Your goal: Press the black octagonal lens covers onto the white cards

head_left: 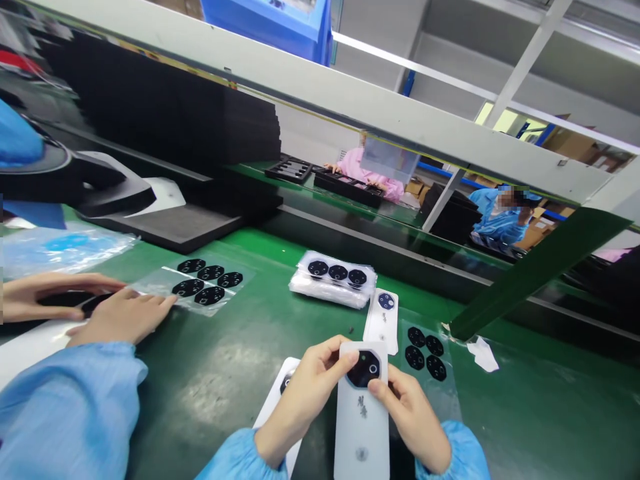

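A white phone back cover with a black camera piece at its top and dark lettering is held upright between my hands. My left hand pinches its upper left edge, thumb by the black camera piece. At the right edge my right hand grips it, thumb on the lower corner of that piece. Just behind lies a similar cover. Another white cover is partly hidden under my left forearm. To the right, a clear sheet carries several black camera stickers.
A stack of clear film sheets with black stickers lies on the green table. At left, a co-worker's hands touch a sticker sheet. A green post rises at right near torn white paper. Two people work beyond.
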Tool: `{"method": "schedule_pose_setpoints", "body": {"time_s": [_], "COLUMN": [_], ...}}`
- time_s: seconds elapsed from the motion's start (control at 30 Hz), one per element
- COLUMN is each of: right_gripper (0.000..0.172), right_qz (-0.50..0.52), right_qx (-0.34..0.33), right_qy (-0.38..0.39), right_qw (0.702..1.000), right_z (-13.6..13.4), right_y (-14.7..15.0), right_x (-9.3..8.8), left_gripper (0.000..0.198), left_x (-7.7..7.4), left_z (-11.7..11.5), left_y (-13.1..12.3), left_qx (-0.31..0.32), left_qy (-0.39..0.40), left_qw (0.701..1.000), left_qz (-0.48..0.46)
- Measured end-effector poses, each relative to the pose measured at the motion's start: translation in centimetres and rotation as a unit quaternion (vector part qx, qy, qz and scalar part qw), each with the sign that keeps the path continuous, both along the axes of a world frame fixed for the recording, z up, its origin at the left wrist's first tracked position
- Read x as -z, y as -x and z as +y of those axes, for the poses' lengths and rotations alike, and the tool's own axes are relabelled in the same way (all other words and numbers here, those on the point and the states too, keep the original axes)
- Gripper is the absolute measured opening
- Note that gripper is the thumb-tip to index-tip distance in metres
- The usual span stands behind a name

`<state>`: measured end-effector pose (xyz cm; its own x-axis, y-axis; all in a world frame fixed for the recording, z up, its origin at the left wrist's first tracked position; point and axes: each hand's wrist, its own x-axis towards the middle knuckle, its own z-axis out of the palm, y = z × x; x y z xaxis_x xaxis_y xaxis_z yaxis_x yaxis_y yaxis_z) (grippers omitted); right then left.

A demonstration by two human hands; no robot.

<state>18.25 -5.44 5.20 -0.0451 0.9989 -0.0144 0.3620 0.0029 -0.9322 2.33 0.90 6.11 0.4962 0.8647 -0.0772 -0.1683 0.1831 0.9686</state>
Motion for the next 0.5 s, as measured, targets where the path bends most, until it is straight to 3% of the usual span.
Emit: {"method": "schedule_pose_setpoints", "body": {"time_s": [0.2, 0.37, 0.5], "right_gripper": [0.037, 0.038, 0.039], "right_qz": [-0.022, 0.083, 0.174], "right_qx": [-0.016, -0.018, 0.024], "right_qy": [-0.004, 0.036, 0.071], "right_qw": [1.000, 0.996, 0.982], "right_z": [0.0, 0.4, 0.7], "right_y": [0.0, 0.3, 0.4], "right_x": [-0.5, 0.2, 0.0], "left_gripper": [0.039, 0.043, 0.035], "left_x": [0.4, 1.1, 1.2], "left_z": [0.1, 0.1, 0.0], "left_y": [-0.5, -1.1, -0.7], "left_qx": [-0.028, -0.069, -0.050], "left_qy": [0.007, 0.035, 0.046], "left_qw": [1.000, 0.997, 0.998], "left_qz": [0.004, 0.008, 0.005]}}
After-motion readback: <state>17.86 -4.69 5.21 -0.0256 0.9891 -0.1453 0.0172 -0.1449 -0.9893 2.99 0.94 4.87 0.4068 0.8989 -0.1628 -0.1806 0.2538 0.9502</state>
